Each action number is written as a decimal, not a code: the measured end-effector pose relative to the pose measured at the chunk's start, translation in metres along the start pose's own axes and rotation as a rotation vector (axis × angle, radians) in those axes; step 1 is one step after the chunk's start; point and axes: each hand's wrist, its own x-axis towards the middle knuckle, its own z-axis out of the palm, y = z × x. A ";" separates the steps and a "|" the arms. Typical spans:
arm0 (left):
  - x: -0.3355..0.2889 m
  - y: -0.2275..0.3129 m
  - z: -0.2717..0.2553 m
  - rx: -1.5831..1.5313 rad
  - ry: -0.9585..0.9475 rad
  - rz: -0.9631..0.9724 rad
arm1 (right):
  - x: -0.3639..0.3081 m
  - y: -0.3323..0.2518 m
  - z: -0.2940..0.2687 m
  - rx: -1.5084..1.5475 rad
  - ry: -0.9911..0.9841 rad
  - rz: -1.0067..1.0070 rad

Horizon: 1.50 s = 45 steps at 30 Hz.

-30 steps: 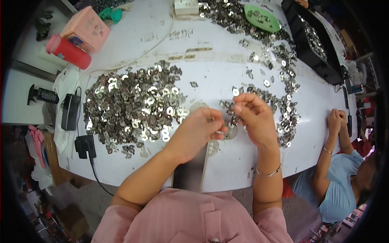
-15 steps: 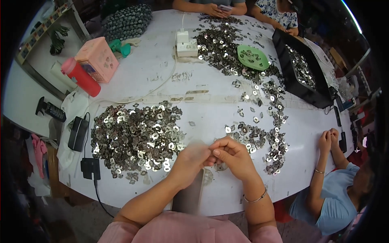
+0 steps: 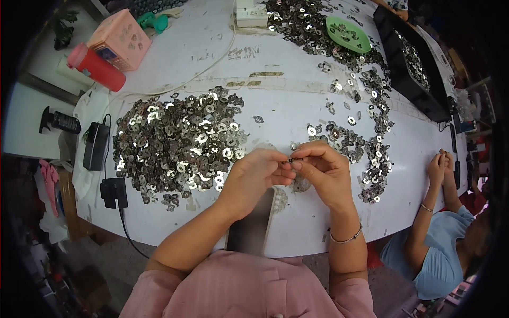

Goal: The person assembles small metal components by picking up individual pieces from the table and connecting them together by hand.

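Over the front of the table, my left hand (image 3: pixel 253 180) and my right hand (image 3: pixel 326 172) meet fingertip to fingertip. Between them they pinch a small dark metal piece (image 3: pixel 292 160), seen edge-on. My left hand is slightly blurred. To the left spreads a big pile of flat shiny metal pieces (image 3: pixel 175 143), roundish with small tabs and a hole in the middle. A looser cluster of the same pieces (image 3: pixel 344 142) lies just beyond my right hand. Below my wrists is a dark, flat phone-like slab (image 3: pixel 253 222) at the table edge.
A cable runs from a white power strip (image 3: pixel 252 16). Farther right are a green dish (image 3: pixel 348 35) and a black bin (image 3: pixel 405 69) with metal pieces. A red bottle (image 3: pixel 98 68), pink box (image 3: pixel 121 40) and black adapter (image 3: pixel 114 193) stand left. A co-worker (image 3: pixel 440 249) sits at right.
The view has tilted, so the table appears higher and the people at the far side are mostly out of it. My hands stay together; the metal piece now shows between the fingertips.
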 end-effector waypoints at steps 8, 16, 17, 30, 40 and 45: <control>-0.001 -0.008 -0.005 0.144 0.004 0.099 | 0.000 0.003 -0.005 0.103 -0.037 0.052; -0.002 -0.009 -0.007 0.224 0.015 0.210 | 0.000 0.006 0.002 -0.002 -0.014 -0.006; -0.002 -0.009 -0.007 0.224 0.015 0.209 | 0.000 0.005 0.003 0.030 -0.009 -0.008; 0.004 -0.006 -0.004 0.248 0.047 0.201 | 0.004 0.006 -0.005 0.101 -0.028 0.037; -0.003 -0.010 -0.004 0.039 -0.041 0.040 | -0.001 0.006 0.000 0.133 0.025 0.068; -0.004 -0.011 -0.002 0.023 -0.028 0.024 | -0.004 0.006 0.000 0.086 -0.003 0.087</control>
